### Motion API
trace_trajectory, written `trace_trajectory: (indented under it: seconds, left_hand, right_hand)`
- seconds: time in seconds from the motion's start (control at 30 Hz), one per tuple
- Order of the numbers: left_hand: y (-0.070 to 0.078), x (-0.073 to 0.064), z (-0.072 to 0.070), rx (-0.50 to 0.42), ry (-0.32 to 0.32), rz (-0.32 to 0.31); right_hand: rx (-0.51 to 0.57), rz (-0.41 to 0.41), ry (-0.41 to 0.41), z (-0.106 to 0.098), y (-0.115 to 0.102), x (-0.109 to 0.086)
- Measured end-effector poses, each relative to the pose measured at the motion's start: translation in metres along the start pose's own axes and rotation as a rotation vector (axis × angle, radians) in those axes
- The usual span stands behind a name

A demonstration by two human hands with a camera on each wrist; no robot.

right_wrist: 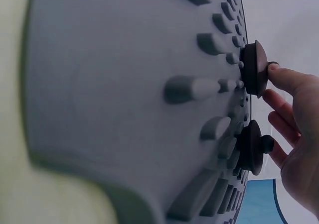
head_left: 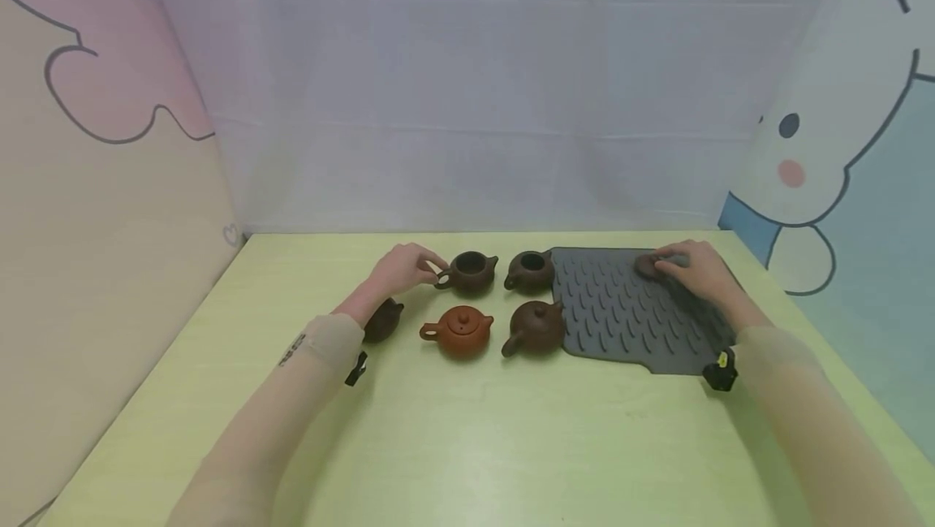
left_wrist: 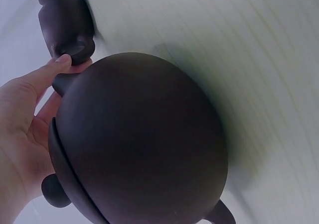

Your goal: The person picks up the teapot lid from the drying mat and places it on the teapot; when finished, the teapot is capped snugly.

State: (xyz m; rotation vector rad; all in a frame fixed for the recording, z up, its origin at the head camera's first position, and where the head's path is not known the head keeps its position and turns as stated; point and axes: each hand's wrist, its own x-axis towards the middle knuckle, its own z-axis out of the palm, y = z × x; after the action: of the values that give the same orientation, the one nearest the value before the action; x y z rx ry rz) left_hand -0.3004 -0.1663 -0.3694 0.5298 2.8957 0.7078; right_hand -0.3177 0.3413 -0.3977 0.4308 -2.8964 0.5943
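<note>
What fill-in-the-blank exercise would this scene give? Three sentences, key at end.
The left hand holds an open, dark brown, round clay teapot by its ____.
In the right wrist view, ____ dark brown, round clay lids show near the right hand.
In the head view, the grey, flat, ridged mat lies to the ____ of the reddish-orange, round clay teapot.
Missing words: handle; two; right.

There are five teapots [head_left: 463, 341], two loose lids [right_wrist: 255, 67], one mat [head_left: 621, 339] and one table [head_left: 511, 429].

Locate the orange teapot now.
In the head view, the orange teapot sits left of the gray mat, in front of the lidless teapot at the left hand.
</note>
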Motion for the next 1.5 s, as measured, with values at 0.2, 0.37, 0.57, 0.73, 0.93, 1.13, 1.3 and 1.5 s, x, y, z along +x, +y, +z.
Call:
trace_trajectory:
  seconds: [0.2,0.37,0.57,0.73,0.93,1.13,1.3,1.5]
  left_hand:
    - [0.000,0.000,0.000,-0.019,-0.012,0.007]
    - [-0.001,0.002,-0.001,-0.036,-0.017,0.028]
    - [-0.003,0.005,0.000,-0.061,-0.025,0.043]
    - [-0.003,0.006,0.001,-0.072,-0.042,0.038]
    - [-0.004,0.004,-0.002,-0.073,-0.037,0.035]
    - [-0.005,0.003,-0.001,-0.088,-0.052,0.031]
    - [-0.007,0.004,0.000,-0.092,-0.044,0.035]
    - [-0.010,0.003,-0.001,-0.099,-0.020,0.049]
  right_hand:
    - [0.023,0.045,-0.005,-0.002,-0.001,-0.002]
    - [0.019,0.052,0.025,-0.002,-0.003,0.000]
    - [-0.002,0.056,0.046,-0.005,-0.008,0.006]
    - [0.012,0.049,0.060,-0.007,-0.014,0.012]
    - [0.047,0.027,0.085,-0.010,-0.030,0.025]
    - [0.148,0.069,0.081,-0.017,-0.059,0.034]
    - [0.214,0.017,0.098,-0.020,-0.087,0.044]
    - [0.244,-0.044,0.133,-0.011,-0.117,0.062]
